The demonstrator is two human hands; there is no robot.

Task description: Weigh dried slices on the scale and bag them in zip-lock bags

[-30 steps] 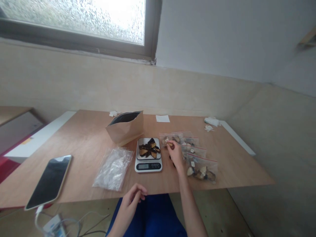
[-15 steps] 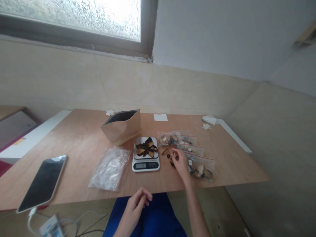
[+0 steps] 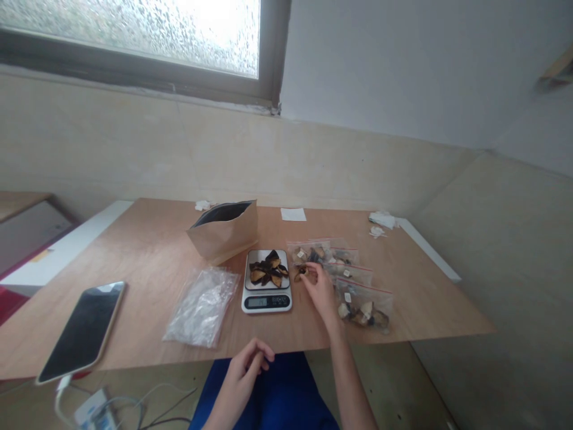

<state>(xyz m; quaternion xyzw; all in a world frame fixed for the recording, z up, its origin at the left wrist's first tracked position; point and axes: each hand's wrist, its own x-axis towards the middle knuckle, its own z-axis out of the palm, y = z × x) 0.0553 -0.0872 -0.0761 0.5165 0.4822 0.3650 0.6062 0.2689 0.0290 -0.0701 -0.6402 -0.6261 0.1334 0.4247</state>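
Plywood table [image 3: 147,251] under a frosted window, tiled wall behind; items listed from the near edge back.

1. Left hand [image 3: 249,362]: off the table, just below its near edge, above a blue lap. Fingers loosely curled; nothing seen in it.
2. Phone [image 3: 82,331]: near left corner, screen dark, cable hanging off the edge. It lies close to the edge, so a tug on the cable could pull it off.
3. Clear empty bags [image 3: 202,306]: a slack pile left of the scale, nothing visible inside.
4. Scale [image 3: 267,289]: near the middle of the near edge. Its pan holds a heap of dark dried slices [image 3: 268,272] with orange flesh; the display is too small to read.
5. Right hand [image 3: 320,291]: on the table just right of the scale, fingertips pinched on a loose dried piece [image 3: 302,272]. Another small piece lies beside it. Judgement: the pinch is light, and the piece could drop or be nudged against the scale and disturb the reading.
6. Filled zip bags [image 3: 353,286]: a row along the right side, running back from the near edge, each with dried pieces and a small white packet. The wrist lies against them and could shove them.
7. Brown paper pouch [image 3: 224,233]: behind the scale, mouth open, contents hidden. It leans and might tip.
8. White scraps along the far edge.
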